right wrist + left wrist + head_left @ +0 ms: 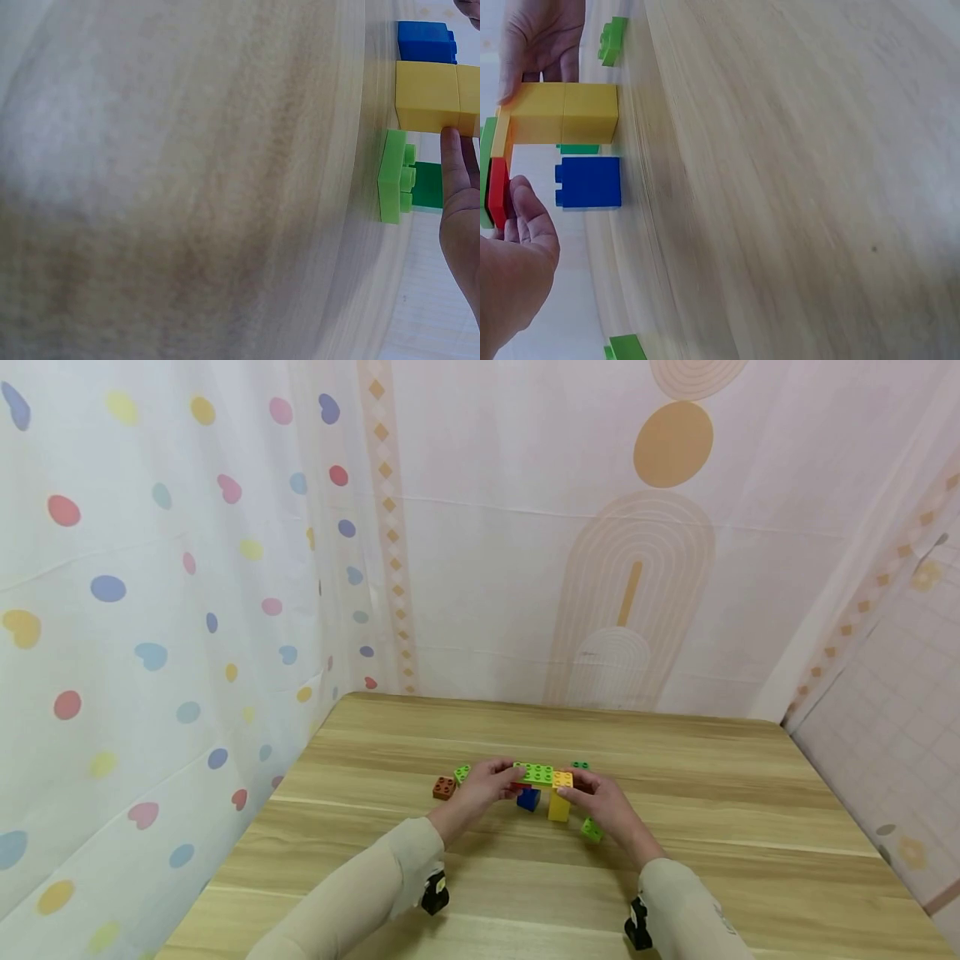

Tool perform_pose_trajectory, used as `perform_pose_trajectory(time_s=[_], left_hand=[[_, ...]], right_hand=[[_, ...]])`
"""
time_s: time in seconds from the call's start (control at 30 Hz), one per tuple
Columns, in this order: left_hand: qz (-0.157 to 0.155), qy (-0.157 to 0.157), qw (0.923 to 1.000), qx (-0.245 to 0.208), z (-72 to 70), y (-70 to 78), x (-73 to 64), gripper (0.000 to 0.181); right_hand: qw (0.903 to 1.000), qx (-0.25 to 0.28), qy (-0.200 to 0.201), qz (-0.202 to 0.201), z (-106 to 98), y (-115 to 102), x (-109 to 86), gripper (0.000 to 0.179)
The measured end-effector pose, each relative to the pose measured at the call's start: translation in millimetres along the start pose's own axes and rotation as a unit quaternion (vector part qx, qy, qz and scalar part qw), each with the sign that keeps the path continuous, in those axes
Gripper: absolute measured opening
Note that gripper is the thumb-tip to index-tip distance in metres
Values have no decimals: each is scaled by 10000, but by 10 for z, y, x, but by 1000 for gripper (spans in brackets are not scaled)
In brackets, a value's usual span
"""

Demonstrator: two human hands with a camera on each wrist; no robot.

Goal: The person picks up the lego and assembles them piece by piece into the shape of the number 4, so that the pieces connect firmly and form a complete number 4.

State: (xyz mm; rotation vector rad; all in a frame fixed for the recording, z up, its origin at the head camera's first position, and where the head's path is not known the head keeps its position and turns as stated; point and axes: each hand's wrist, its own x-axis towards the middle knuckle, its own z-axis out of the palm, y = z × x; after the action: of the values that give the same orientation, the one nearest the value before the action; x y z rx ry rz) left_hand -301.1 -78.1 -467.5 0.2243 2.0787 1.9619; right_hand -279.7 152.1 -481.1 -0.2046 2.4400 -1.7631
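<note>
Two stacked yellow bricks [564,114] stand upright on the table with a flat orange brick [562,779] on top. A long light green brick [537,773] spans leftward from there, with a flat red brick [499,193] beneath it. My left hand [482,787] pinches the red and green pieces at their left end, thumb and fingers on either side. At the other end, my right hand [607,806] holds the orange and yellow stack between thumb and fingers. Below the raised span, a blue brick [591,182] sits apart on the table.
A brown brick [444,788] and a light green brick [462,773] lie left of the left hand. Near the right hand are a small light green brick [592,829] and a dark green brick [580,765]. Curtains surround the wooden table [495,893].
</note>
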Motion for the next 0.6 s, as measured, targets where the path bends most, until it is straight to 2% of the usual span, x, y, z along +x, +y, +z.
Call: perform_pose_trajectory(time_s=[0.27,0.6], left_hand=[[-142,221,9997,-30,34,42,-11,29],[-230,291,9992,-136,53,68,-26,37]], right_hand=[[10000,22,7,-3,6,-6,8,46],[10000,-17,-26,-34,3,23,22,45]])
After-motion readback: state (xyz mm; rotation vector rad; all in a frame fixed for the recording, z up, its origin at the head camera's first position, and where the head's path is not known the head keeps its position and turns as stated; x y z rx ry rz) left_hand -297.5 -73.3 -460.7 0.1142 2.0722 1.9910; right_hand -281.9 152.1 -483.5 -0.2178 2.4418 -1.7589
